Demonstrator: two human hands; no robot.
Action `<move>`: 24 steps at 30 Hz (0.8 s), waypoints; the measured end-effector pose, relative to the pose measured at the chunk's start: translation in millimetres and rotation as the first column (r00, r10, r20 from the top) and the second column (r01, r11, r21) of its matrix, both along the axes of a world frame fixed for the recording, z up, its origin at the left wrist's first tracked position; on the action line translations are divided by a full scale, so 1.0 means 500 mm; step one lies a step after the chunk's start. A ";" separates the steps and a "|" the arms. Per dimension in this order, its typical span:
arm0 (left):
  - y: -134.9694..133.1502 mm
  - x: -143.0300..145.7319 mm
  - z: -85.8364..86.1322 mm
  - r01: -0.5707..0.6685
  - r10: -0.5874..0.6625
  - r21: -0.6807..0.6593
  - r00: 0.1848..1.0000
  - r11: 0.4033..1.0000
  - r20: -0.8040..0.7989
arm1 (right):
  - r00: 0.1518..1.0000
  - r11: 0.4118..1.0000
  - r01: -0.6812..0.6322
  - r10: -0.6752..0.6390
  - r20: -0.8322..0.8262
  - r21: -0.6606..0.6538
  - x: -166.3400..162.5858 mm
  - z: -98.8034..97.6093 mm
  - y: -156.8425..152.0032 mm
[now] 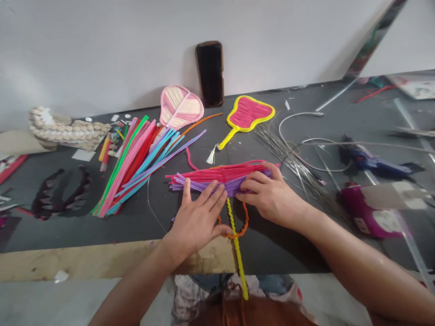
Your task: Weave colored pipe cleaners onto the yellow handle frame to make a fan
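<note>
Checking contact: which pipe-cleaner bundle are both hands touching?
The pink-and-purple bundle, lying crosswise under the left hand and right hand; the bundle with green and blue lies untouched, farther left.

Left hand (197,222) palm down, fingers (210,193) spread; right hand (273,195) near, fingers bent; both forearms (353,253) angled inward.

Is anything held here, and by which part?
The right hand curls over the right part of the pink and purple bundle; whether it grips is unclear. The left hand, spread, touches its purple strands.
</note>
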State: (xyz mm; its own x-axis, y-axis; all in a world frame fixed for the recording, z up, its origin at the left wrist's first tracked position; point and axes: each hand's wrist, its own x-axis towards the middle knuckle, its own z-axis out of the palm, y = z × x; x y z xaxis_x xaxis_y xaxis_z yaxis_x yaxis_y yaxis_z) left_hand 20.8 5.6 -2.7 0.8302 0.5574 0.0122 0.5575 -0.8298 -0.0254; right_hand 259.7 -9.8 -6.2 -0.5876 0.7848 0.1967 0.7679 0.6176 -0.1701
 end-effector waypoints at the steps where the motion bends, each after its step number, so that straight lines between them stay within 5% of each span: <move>1: 0.000 0.001 0.001 0.003 -0.003 0.001 1.000 1.000 -0.002 | 1.000 1.000 0.009 -0.009 0.003 0.001 0.000 0.000 -0.001; 7: -0.001 0.006 0.005 -0.022 0.022 0.000 1.000 1.000 -0.009 | 1.000 1.000 0.002 -0.002 -0.013 0.030 0.005 0.003 0.002; 14: -0.004 0.008 0.002 -0.024 0.024 -0.003 0.999 1.000 0.043 | 0.983 0.955 0.169 -0.147 -0.107 0.243 0.005 0.019 0.002; 19: -0.006 0.004 -0.003 -0.033 0.034 -0.016 0.997 0.999 0.069 | 0.998 0.993 0.036 -0.042 0.052 0.113 -0.048 -0.006 -0.016; 24: -0.005 0.000 -0.007 -0.059 0.061 -0.031 0.996 0.998 0.063 | 0.986 0.998 0.060 -0.055 0.155 -0.031 -0.056 -0.032 -0.021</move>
